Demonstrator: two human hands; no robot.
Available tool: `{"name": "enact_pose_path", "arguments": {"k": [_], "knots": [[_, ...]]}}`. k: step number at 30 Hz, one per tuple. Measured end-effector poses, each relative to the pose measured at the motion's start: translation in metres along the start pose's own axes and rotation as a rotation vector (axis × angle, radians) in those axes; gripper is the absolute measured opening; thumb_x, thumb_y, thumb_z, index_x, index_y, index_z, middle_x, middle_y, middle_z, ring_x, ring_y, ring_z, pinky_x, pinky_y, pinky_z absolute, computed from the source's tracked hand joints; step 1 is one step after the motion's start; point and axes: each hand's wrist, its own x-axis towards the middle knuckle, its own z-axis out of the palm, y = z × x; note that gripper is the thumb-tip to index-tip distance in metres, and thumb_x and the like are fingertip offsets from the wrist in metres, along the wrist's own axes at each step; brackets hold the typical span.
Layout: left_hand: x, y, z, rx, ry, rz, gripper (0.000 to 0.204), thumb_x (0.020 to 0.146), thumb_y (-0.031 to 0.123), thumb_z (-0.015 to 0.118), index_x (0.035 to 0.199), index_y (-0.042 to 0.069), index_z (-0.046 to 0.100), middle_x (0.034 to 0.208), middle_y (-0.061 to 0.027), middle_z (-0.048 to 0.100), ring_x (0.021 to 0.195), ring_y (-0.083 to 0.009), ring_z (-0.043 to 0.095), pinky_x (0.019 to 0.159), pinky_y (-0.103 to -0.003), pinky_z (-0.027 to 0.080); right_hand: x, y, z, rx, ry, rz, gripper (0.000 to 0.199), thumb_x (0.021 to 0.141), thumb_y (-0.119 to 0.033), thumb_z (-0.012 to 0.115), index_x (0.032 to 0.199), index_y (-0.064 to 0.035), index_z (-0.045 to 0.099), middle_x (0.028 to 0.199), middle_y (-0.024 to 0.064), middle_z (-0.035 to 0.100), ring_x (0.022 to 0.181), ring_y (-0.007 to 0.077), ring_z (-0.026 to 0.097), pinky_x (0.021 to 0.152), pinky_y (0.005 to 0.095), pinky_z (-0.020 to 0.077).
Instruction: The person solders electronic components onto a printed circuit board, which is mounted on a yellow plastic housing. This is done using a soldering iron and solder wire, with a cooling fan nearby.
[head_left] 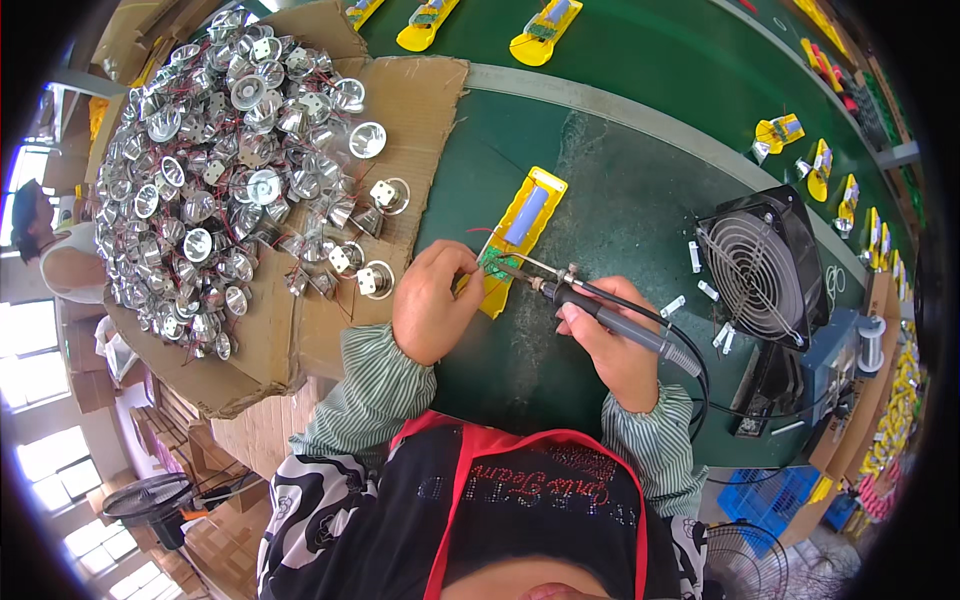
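In front of me on the green bench lies a yellow plastic casing [492, 301], tilted to the right at its far end. It holds a purple cylindrical battery [526, 216] and a small green circuit board [502, 264]. My left hand [437, 302] is closed at the board's left edge, fingertips pinched together; what they grip is hidden. A thin red wire sticks out just beyond them. My right hand [617, 352] grips a soldering iron [622, 328] with a dark grey handle and a thin metal tube alongside. Its tip reaches to the board.
Cardboard [425, 130] on the left bears a big heap of silver reflector cups [250, 150] with wires. On the right stand a black fan [757, 268], small white parts [674, 306] and a solder spool [872, 342]. More yellow casings [545, 33] lie along the far green strip.
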Motion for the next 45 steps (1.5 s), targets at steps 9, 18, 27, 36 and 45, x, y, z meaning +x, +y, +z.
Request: {"name": "enact_pose_path", "arguments": {"k": [9, 18, 27, 36, 45], "knots": [[0.000, 0.000, 0.000, 0.021, -0.007, 0.014, 0.009, 0.076, -0.001, 0.062, 0.081, -0.003, 0.055, 0.088, -0.0138, 0.059, 0.075, -0.0262, 0.059, 0.069, -0.032, 0.049, -0.006, -0.010, -0.008, 0.020, 0.046, -0.003, 0.016, 0.081, -0.002, 0.066, 0.093, 0.0051, 0.058, 0.073, 0.0077, 0.065, 0.065, 0.0106, 0.063, 0.059, 0.0235, 0.0509], [-0.001, 0.002, -0.002, 0.037, -0.009, 0.006, 0.009, 0.077, 0.000, 0.063, 0.082, -0.003, 0.056, 0.089, -0.0136, 0.059, 0.076, -0.0258, 0.060, 0.069, -0.032, 0.049, -0.012, -0.013, -0.016, -0.045, 0.050, -0.077, 0.016, 0.079, -0.001, 0.067, 0.091, 0.0065, 0.060, 0.074, 0.0076, 0.064, 0.064, 0.0108, 0.062, 0.058, 0.0235, 0.0492], [-0.003, 0.009, -0.006, 0.019, -0.040, -0.036, 0.009, 0.079, 0.006, 0.064, 0.084, 0.001, 0.059, 0.100, -0.0144, 0.057, 0.086, -0.0295, 0.059, 0.074, -0.035, 0.048, -0.007, -0.015, -0.011, -0.133, 0.032, -0.097, 0.015, 0.076, -0.001, 0.069, 0.088, 0.0074, 0.063, 0.080, 0.0091, 0.063, 0.064, 0.0140, 0.063, 0.057, 0.0242, 0.0490], [-0.001, 0.011, -0.011, 0.013, -0.140, -0.040, 0.008, 0.080, 0.007, 0.064, 0.084, 0.001, 0.058, 0.100, -0.0137, 0.057, 0.084, -0.0303, 0.059, 0.072, -0.036, 0.048, -0.003, -0.011, -0.007, -0.100, 0.020, -0.080, 0.015, 0.075, -0.001, 0.069, 0.086, 0.0071, 0.063, 0.079, 0.0085, 0.064, 0.066, 0.0129, 0.063, 0.058, 0.0240, 0.0487], [-0.001, 0.008, -0.011, 0.006, -0.155, -0.061, 0.008, 0.081, 0.007, 0.063, 0.084, 0.001, 0.059, 0.101, -0.0127, 0.057, 0.082, -0.0285, 0.059, 0.066, -0.034, 0.048, -0.001, -0.006, -0.005, -0.066, 0.018, -0.030, 0.016, 0.076, -0.003, 0.069, 0.088, 0.0059, 0.063, 0.076, 0.0063, 0.064, 0.065, 0.0103, 0.062, 0.058, 0.0232, 0.0475]]}}
